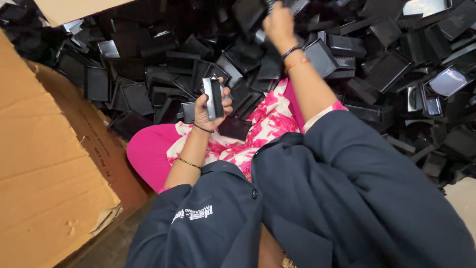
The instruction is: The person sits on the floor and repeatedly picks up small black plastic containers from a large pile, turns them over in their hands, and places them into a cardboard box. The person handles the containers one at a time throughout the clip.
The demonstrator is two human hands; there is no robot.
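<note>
While gripped: glossy rectangular trays (214, 97).

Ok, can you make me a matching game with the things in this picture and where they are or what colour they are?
Things:
1. left hand
2. right hand
3. cardboard box
4. dress

Descriptions:
A. brown, at the left edge
B. pink with white flowers, on the lap
C. stretched out over the heap of black trays
D. holding a small stack of black trays upright

Pairs: 1-D, 2-C, 3-A, 4-B
</note>
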